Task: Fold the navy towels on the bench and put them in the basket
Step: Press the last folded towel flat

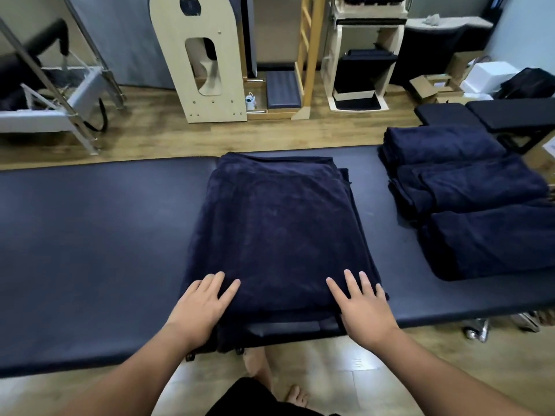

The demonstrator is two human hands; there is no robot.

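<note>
A navy towel point(279, 229) lies folded in a large rectangle across the middle of the dark padded bench point(99, 235), its near edge hanging slightly over the front. My left hand point(201, 304) rests flat on the towel's near left corner, fingers straight. My right hand point(363, 304) lies flat on the near right corner, fingers spread. To the right, several folded navy towels point(468, 199) are stacked in a row on the bench. No basket is in view.
Beyond the bench stand a wooden arched barrel point(198, 55), a ladder frame point(309, 55), a wooden chair unit point(360, 70) and a metal-framed apparatus point(60, 94) on a wood floor. Black pads point(486, 115) and boxes point(432, 88) sit at the back right. My bare feet point(270, 373) are below.
</note>
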